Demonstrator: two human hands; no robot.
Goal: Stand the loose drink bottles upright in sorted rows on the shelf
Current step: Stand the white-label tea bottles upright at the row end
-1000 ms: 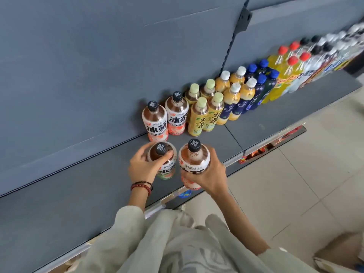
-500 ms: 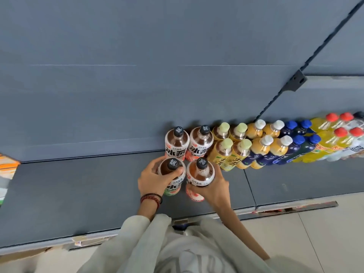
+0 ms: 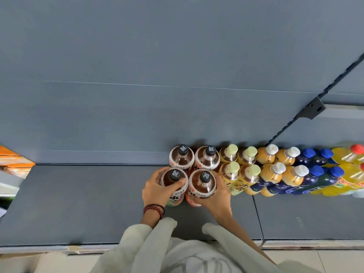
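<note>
Your left hand (image 3: 157, 191) clasps the left front bottle (image 3: 174, 181), your right hand (image 3: 214, 198) the right front bottle (image 3: 202, 184) — both upright, just before the back pair (image 3: 182, 159) (seemingly touching).

The two tea bottles (image 3: 175, 175), one in the left grip (image 3: 155, 191) and one in the right grip (image 3: 214, 196), have moved back across the shelf (image 3: 78, 203) from near its front edge. They now stand tight against the back pair (image 3: 209, 155) (a second ago a clear gap lay between), the right one just beside the green-capped row (image 3: 231, 172). The view has swung to look straight down.
</note>
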